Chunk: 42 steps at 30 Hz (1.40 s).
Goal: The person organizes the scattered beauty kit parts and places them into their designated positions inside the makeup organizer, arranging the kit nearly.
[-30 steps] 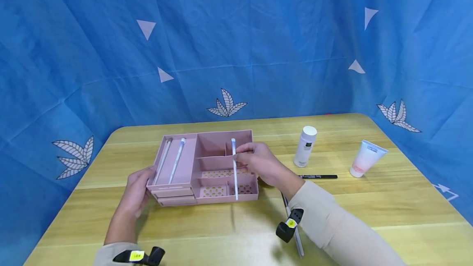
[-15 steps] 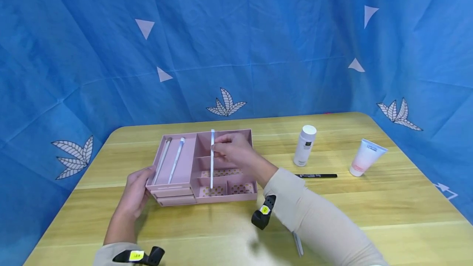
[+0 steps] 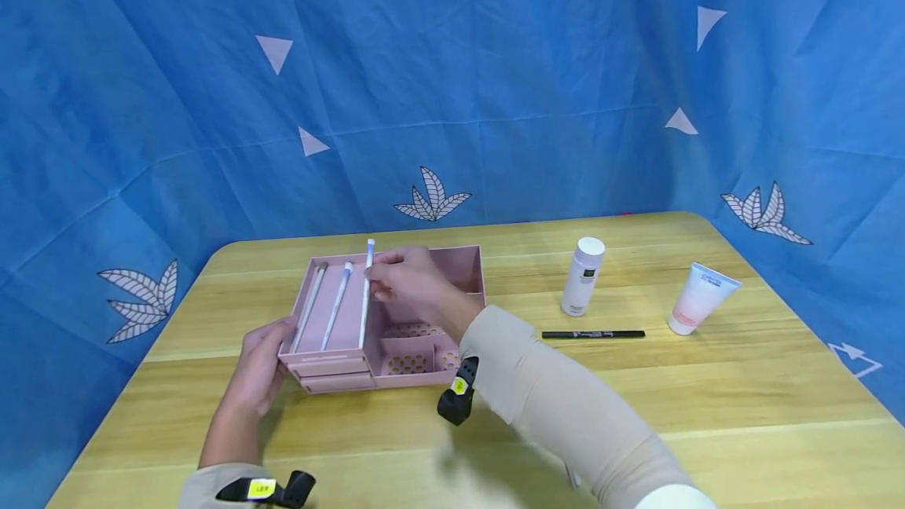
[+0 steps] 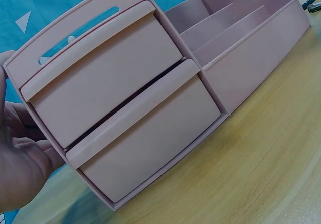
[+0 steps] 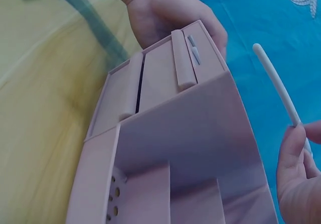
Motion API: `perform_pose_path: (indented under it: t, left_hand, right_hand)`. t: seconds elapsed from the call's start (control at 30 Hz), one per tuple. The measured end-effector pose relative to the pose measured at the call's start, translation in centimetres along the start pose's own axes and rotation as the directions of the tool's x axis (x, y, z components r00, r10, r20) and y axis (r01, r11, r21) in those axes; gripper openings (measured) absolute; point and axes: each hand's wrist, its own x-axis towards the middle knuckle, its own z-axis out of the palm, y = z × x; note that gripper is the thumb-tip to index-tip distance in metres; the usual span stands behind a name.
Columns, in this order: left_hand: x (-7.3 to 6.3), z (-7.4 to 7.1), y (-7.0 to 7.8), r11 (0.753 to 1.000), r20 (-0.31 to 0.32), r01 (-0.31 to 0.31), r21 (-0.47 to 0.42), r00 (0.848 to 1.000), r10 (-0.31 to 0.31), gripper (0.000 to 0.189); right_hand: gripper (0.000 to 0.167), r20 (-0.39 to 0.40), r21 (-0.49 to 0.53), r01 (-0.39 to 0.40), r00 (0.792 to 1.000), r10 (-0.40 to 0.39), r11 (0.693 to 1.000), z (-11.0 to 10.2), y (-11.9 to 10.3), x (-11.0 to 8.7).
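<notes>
My right hand pinches a white makeup brush with a pale blue head. The brush is nearly upright in the head view, over the right edge of the organizer's flat top. In the right wrist view, thumb and fingers pinch the brush's slim handle. A pink makeup organizer stands on the table, with two closed drawers in front. My left hand grips its left side at the upper edge. On its top lie a brown-headed brush and a pale-headed brush, side by side.
Open compartments form the organizer's right half. A black pencil-like stick lies to its right. Beyond stand a white bottle and a white-and-pink tube. My right sleeve mostly hides a silvery stick.
My right hand has carried the brush left, from above the compartments to the edge of the organizer's top. The left hand has stayed at the organizer's side.
</notes>
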Motion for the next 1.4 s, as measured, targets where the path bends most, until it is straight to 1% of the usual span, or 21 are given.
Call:
perform_pose_path:
  t: [0.17, 0.3, 0.47, 0.6, 0.67, 0.7, 0.77, 0.8, 0.87, 0.9, 0.93, 1.0, 1.07, 1.17, 1.4]
  left_hand:
    - [0.0, 0.0, 0.0, 1.0, 0.009, -0.002, 0.022, 1.0, 0.001, 0.033]
    - [0.0, 0.0, 0.0, 1.0, 0.011, -0.011, 0.014, 1.0, 0.011, 0.032]
    - [0.0, 0.0, 0.0, 1.0, 0.011, -0.01, -0.001, 1.0, 0.01, 0.028]
    - [0.0, 0.0, 0.1, 1.0, 0.006, -0.01, -0.001, 1.0, 0.01, 0.027]
    - [0.0, 0.0, 0.1, 1.0, 0.008, -0.016, -0.002, 1.0, 0.016, 0.028]
    - [0.0, 0.0, 0.1, 1.0, 0.01, -0.019, -0.004, 1.0, 0.019, 0.028]
    - [0.0, 0.0, 0.1, 1.0, 0.022, -0.026, -0.005, 0.999, 0.026, 0.029]
    - [0.0, 0.0, 0.1, 1.0, 0.025, -0.028, -0.006, 0.999, 0.028, 0.029]
    - [0.0, 0.0, 0.1, 1.0, 0.025, -0.029, -0.005, 0.999, 0.029, 0.029]
    - [0.0, 0.0, 0.1, 1.0, 0.023, -0.029, -0.005, 0.999, 0.029, 0.029]
    - [0.0, 0.0, 0.1, 1.0, 0.023, -0.028, -0.007, 0.999, 0.028, 0.029]
    - [-0.1, -0.1, 0.1, 1.0, 0.023, -0.028, -0.005, 0.999, 0.028, 0.029]
    - [-0.1, -0.1, 0.2, 1.0, 0.027, -0.03, -0.003, 0.999, 0.03, 0.029]
    - [0.0, -0.1, 0.2, 0.999, 0.038, -0.038, -0.008, 0.999, 0.039, 0.029]
    - [-0.1, 0.0, 0.1, 0.999, 0.035, -0.039, -0.024, 0.999, 0.04, 0.03]
  right_hand:
    - [0.016, -0.031, -0.023, -0.006, 0.999, 0.005, 1.0, 1.6, -0.4, 0.8]
    - [0.014, -0.095, -0.051, -0.012, 0.995, 0.007, 0.999, 3.0, -0.7, 1.3]
    - [0.006, -0.181, -0.106, -0.051, 0.983, 0.031, 0.993, 4.8, -1.0, 2.0]
    - [0.008, -0.236, -0.151, -0.076, 0.971, 0.039, 0.986, 6.2, -1.0, 2.4]
    - [0.009, -0.252, -0.195, -0.091, 0.967, 0.04, 0.977, 6.7, -1.1, 2.5]
    - [0.009, -0.262, -0.233, -0.1, 0.964, 0.037, 0.967, 6.9, -1.1, 2.6]
    - [0.018, -0.274, -0.341, -0.121, 0.961, 0.025, 0.932, 7.1, -1.0, 2.6]
    - [0.024, -0.281, -0.405, -0.131, 0.96, 0.014, 0.905, 7.2, -1.0, 2.6]
    - [0.035, -0.284, -0.533, -0.14, 0.958, -0.021, 0.834, 7.3, -0.9, 2.5]
    - [0.038, -0.286, -0.587, -0.142, 0.957, -0.04, 0.797, 7.3, -0.9, 2.5]
    - [0.039, -0.282, -0.626, -0.141, 0.958, -0.054, 0.767, 7.4, -0.8, 2.5]
    - [0.035, -0.276, -0.671, -0.137, 0.958, -0.074, 0.729, 7.5, -0.7, 2.4]
    - [0.028, -0.273, -0.695, -0.137, 0.958, -0.083, 0.706, 7.6, -0.7, 2.3]
    - [0.022, -0.267, -0.709, -0.138, 0.96, -0.082, 0.692, 7.5, -0.8, 2.0]
    - [0.037, -0.226, -0.769, -0.11, 0.968, -0.107, 0.63, 7.7, -0.8, 1.8]
